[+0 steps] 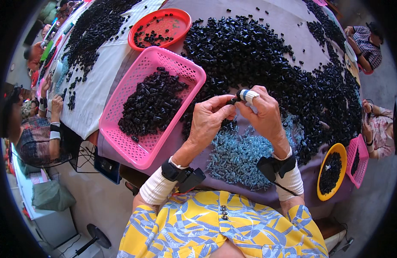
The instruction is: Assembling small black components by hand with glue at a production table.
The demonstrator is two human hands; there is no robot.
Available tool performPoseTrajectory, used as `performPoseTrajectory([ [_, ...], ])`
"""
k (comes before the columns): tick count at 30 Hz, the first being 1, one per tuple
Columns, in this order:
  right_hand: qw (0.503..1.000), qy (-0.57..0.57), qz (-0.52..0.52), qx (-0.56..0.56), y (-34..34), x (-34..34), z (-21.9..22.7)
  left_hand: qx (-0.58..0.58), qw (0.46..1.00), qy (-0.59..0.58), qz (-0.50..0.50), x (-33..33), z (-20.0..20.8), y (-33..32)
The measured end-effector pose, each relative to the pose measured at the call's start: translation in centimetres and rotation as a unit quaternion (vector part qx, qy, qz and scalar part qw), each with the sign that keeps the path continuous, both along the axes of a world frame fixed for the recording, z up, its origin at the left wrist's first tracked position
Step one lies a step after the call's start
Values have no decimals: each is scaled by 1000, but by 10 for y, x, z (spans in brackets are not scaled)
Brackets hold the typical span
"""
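My left hand [208, 119] and my right hand [263, 112] meet over the table, fingertips pinched together. Between them is a small black plastic part [233, 101], mostly covered by the fingers. A white finger sleeve with a dark stripe [249, 96] wraps one finger of my right hand. Just below my hands spreads a pile of small silvery-blue coil springs [239, 159]. Behind them lies a big heap of small black plastic parts [237, 51]. Left of my left hand stands a pink perforated basket [113, 124] holding many black pieces [151, 103].
A red round tray [168, 25] with a few black parts sits behind the basket. At the right edge are a yellow bowl [321, 189] and a smaller pink basket [361, 170]. Other people sit along the left and right. A black fan [98, 235] stands on the floor.
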State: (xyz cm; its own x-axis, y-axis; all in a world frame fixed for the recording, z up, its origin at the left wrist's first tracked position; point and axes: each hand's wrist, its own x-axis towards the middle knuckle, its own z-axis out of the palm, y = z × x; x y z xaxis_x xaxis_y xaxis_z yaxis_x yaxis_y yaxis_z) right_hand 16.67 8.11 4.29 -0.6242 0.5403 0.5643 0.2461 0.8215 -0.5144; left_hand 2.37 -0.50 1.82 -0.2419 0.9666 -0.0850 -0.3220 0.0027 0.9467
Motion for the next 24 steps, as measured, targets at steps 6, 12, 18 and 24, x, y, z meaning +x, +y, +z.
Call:
performPoseTrajectory([
  [6,999,-21,16,47,-1,-1,3,1,1000,11,14,1,-1,-1],
  [12,992,-73,8,99,-5,-2,5,16,994,105,39,-1,-1,-3],
  [18,985,-116,-19,127,-10,-3,5,19,993,105,49,-1,-2,-4],
  [24,983,-127,-18,131,-10,-3,4,4,995,90,37,-2,-4,-3],
])
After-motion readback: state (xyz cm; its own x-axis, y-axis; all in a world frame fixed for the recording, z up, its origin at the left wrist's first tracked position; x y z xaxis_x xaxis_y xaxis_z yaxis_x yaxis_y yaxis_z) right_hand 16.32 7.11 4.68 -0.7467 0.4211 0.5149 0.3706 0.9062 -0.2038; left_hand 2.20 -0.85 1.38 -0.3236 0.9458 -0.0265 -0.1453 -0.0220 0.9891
